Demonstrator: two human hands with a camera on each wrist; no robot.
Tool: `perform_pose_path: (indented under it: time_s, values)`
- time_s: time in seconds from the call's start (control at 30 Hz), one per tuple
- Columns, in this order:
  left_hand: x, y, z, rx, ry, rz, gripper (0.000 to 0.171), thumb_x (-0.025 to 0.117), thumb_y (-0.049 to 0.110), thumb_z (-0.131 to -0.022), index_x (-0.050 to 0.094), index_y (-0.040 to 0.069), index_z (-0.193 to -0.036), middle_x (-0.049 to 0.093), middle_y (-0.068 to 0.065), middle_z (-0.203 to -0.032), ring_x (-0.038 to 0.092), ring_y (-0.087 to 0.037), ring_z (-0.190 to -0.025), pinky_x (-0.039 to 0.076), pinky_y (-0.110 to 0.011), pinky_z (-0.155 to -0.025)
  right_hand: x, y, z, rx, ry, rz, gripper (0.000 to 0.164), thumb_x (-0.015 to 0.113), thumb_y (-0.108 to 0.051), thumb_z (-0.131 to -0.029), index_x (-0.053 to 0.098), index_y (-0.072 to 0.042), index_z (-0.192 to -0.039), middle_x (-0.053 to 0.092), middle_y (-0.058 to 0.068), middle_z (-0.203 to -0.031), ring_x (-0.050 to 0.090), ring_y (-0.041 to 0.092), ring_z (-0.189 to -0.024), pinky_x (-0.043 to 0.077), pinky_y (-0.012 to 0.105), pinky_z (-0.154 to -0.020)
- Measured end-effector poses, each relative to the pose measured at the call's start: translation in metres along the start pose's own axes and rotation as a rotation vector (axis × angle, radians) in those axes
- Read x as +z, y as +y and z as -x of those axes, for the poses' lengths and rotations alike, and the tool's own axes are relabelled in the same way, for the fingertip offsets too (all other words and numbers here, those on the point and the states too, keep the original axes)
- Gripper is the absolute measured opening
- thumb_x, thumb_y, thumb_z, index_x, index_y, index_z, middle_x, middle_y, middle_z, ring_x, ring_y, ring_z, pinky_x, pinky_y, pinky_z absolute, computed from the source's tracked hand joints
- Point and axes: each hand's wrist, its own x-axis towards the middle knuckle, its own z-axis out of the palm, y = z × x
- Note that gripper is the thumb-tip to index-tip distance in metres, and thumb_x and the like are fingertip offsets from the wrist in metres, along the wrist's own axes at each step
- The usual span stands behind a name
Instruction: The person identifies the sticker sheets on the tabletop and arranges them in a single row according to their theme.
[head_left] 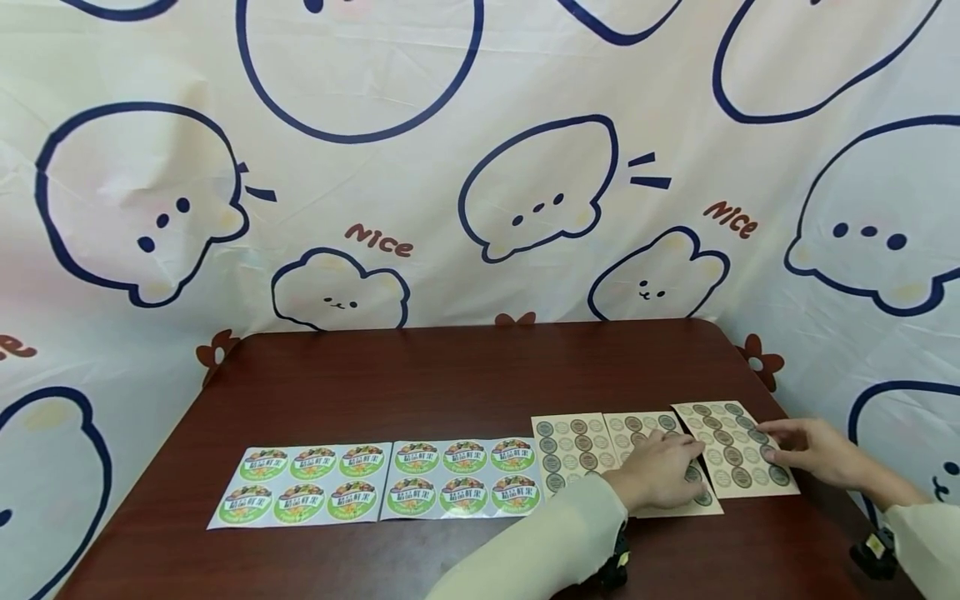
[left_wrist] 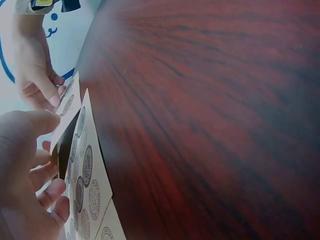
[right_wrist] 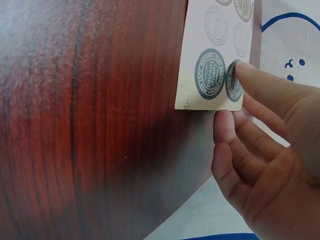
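The rightmost beige sticker sheet, printed with round black, brown and pale seal stickers, is slightly raised along its left edge. My right hand pinches its right side; the right wrist view shows the thumb on top and fingers underneath. At the opposite edge, my left hand grips the same sheet between thumb and fingers, while lying above a second beige sheet and hiding part of it. Another beige sheet lies left of that one, partly behind the left forearm.
Two white sheets with round green labels, one at far left and one beside it, continue the row leftward. Everything lies on a dark reddish-brown table. A cartoon-printed cloth hangs behind and beside it.
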Motion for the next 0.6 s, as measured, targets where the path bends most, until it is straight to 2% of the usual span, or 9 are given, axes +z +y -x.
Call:
perform_pose_path:
  time_s: [0.3, 0.6]
  values:
    - [0.0034, 0.0017, 0.002, -0.004, -0.002, -0.044, 0.059, 0.055, 0.055, -0.098, 0.04, 0.041, -0.153, 0.039, 0.024, -0.157, 0.046, -0.003, -0.132, 0.04, -0.024, -0.105, 0.003, -0.0027, -0.0005, 0.021, 0.009, 0.013, 0.049, 0.076, -0.01, -0.089, 0.059, 0.019, -0.124, 0.066, 0.004, -0.089, 0.053, -0.004, -0.07, 0.045, 0.022, -0.062]
    - [0.0088, 0.0027, -0.0008, 0.01, 0.0, -0.092, 0.056, 0.054, 0.053, -0.097, 0.043, 0.041, -0.151, 0.04, 0.022, -0.156, 0.047, -0.005, -0.133, 0.04, -0.023, -0.105, 0.0049, -0.0018, 0.0014, -0.009, 0.014, 0.033, 0.047, 0.078, -0.008, -0.086, 0.06, 0.019, -0.121, 0.063, 0.004, -0.088, 0.052, -0.004, -0.069, 0.045, 0.022, -0.061]
